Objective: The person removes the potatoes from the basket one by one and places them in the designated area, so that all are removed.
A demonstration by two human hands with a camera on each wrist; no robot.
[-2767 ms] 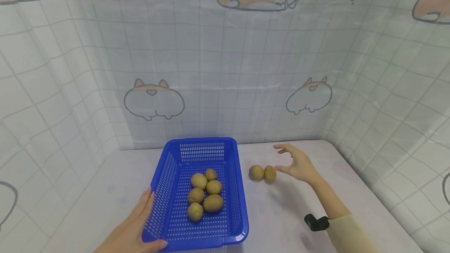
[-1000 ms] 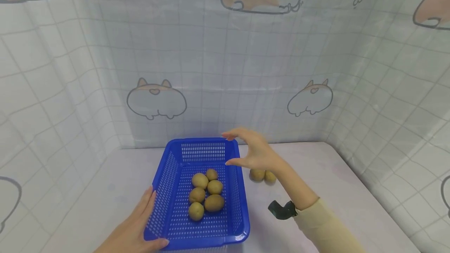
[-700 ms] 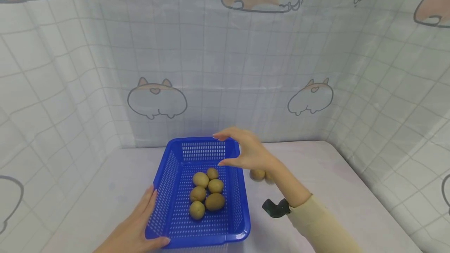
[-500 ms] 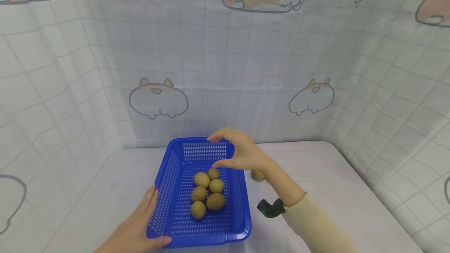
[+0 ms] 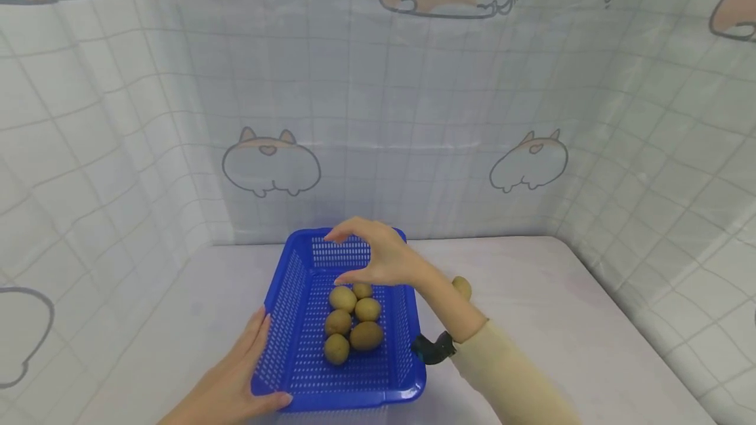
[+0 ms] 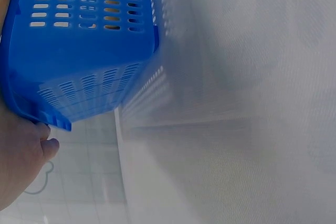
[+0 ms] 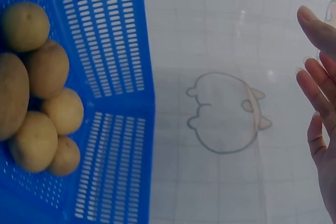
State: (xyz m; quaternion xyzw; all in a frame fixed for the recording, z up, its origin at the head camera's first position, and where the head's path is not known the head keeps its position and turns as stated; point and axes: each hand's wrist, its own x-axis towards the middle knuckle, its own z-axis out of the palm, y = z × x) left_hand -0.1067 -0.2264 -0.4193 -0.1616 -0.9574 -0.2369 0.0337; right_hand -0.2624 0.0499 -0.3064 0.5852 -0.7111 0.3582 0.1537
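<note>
1. The right hand (image 5: 378,258) hangs over the far end of the blue basket (image 5: 283,340), thumb and fingers spread in a loose curve with a clear gap between them, holding nothing.
2. Directly beneath and a little toward the person from that hand, six kiwifruit (image 5: 354,320) lie clustered on the basket floor, touching one another.
3. In the right wrist view the same kiwifruit (image 7: 37,87) sit packed against the slotted wall of the basket (image 7: 113,77), and the fingers (image 7: 320,85) of the hand are straight and apart, with nothing between them.
4. The left hand (image 5: 236,382) grips the near left corner of the basket, thumb over the rim and fingers laid along the outer wall.
5. The left wrist view shows that hand (image 6: 21,161) under the basket's corner (image 6: 79,72).
6. One more kiwifruit (image 5: 462,287) lies on the table (image 5: 561,320) outside the basket, just behind the right forearm and partly hidden by it.
</note>
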